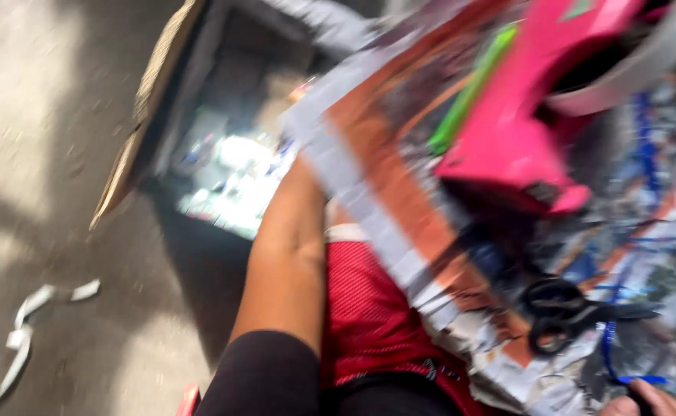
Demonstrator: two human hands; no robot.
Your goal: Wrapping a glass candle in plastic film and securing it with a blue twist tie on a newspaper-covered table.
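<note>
1. Your right hand [642, 399] shows only as a few knuckles at the bottom right edge, touching a thin blue cord [612, 354]; you cannot tell whether it is open or closed.
2. Your left forearm [288, 254] runs up from a black sleeve [265, 377] and passes under a printed sheet [376, 192]; the left hand itself is hidden beneath it, so its state cannot be told.
3. One pair of black scissors [565, 312] lies on the littered work surface, just above your right hand and beside the cord.
4. One pink plastic piece [523, 131] lies further up, with one green strip [473, 88] along its left side.
5. One red mesh garment [369, 316] sits between your forearm and the sheet.
6. One open cardboard box [153, 100] stands on the floor at upper left, its contents blurred.
7. One pale paper strip [26, 331] lies on the floor at lower left, well apart from everything else.
</note>
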